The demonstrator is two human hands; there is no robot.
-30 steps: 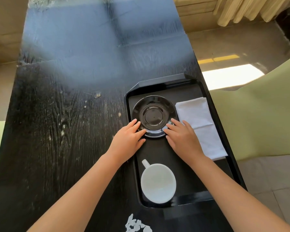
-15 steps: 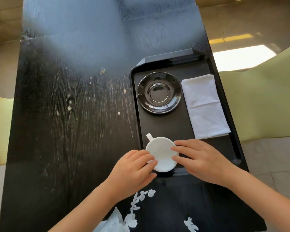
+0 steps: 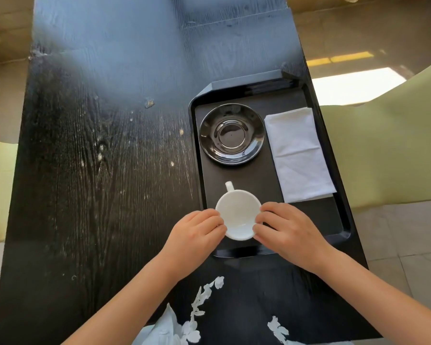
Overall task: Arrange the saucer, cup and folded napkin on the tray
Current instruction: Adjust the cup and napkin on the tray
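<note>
White cup point(image 3: 238, 215) at near end of black tray point(image 3: 343, 227), handle pointing away. Left hand point(image 3: 197, 235) and right hand point(image 3: 288, 232) pinch its opposite sides; whether lifted, unclear. Black saucer point(image 3: 232, 133) straight ahead, beyond cup; folded napkin point(image 3: 299, 153) just right of saucer.

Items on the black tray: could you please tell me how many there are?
3: the black saucer at the far left, the folded white napkin to its right, the white cup nearest, between both hands.
</note>
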